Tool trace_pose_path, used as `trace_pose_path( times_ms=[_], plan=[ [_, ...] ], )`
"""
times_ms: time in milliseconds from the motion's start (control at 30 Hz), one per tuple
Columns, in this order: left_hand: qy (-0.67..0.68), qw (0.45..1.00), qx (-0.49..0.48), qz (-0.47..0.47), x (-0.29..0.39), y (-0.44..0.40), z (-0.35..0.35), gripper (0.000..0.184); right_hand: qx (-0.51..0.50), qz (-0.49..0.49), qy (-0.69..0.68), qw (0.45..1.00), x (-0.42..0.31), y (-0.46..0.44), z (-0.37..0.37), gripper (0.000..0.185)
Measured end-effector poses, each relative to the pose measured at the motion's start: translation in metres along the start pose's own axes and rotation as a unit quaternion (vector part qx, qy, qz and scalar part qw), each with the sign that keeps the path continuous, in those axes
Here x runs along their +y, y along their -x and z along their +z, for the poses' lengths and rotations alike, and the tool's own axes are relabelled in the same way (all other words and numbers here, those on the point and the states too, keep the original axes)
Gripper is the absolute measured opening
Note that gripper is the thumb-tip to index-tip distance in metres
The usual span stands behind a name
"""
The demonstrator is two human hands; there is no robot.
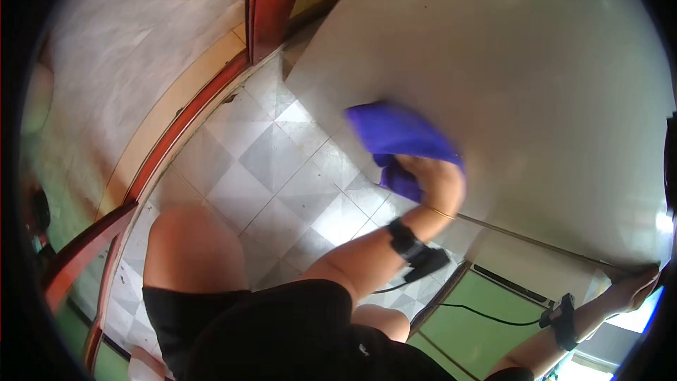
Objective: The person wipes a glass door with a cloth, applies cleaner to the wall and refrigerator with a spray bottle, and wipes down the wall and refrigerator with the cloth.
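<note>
My left hand (431,175) is closed around a purple cloth (405,130), which is blurred and bunched against a large smooth grey panel (536,85) that looks like the side of a refrigerator. Part of the cloth covers the fingers. A thin bangle and a black strapped device sit on that forearm. At the far right, my right hand (633,291) rests at the lower corner edge of the same panel, with its fingers bent there. A black device with a cable is strapped to that wrist too.
Grey and white checked floor tiles (282,162) lie below the panel. A reddish-brown door frame (271,7) and a curved sill (190,109) run along the left. Green cabinet panels (486,310) stand at the lower right. My bare knee (190,240) juts out at the left.
</note>
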State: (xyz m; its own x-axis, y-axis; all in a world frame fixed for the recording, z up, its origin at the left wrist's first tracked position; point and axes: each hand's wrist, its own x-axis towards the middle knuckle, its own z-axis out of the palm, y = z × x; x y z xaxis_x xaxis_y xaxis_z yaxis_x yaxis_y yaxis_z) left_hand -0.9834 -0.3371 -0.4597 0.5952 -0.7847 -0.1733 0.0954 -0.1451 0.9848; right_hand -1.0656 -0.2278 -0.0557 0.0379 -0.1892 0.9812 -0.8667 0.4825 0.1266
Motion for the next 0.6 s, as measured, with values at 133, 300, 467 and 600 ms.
trace_pose_path(
  times_ms=[133,300,467,600],
  plan=[
    [0.138,0.959,-0.148,0.197,0.122,0.057,-0.031,0.045,-0.012,0.067,-0.014,0.998,-0.023,0.005,-0.001,0.035],
    [0.131,0.923,-0.195,0.305,0.11,0.029,-0.045,0.052,-0.02,0.084,0.007,0.996,-0.012,0.0,-0.004,0.044],
    [0.019,0.999,-0.048,0.017,-0.044,-0.039,-0.024,0.043,0.007,0.083,0.004,0.997,-0.001,-0.007,-0.002,0.044],
    [0.18,0.926,0.115,-0.312,-0.167,-0.103,-0.019,0.04,-0.023,0.024,-0.008,0.999,-0.012,-0.007,0.004,0.044]
  ],
)
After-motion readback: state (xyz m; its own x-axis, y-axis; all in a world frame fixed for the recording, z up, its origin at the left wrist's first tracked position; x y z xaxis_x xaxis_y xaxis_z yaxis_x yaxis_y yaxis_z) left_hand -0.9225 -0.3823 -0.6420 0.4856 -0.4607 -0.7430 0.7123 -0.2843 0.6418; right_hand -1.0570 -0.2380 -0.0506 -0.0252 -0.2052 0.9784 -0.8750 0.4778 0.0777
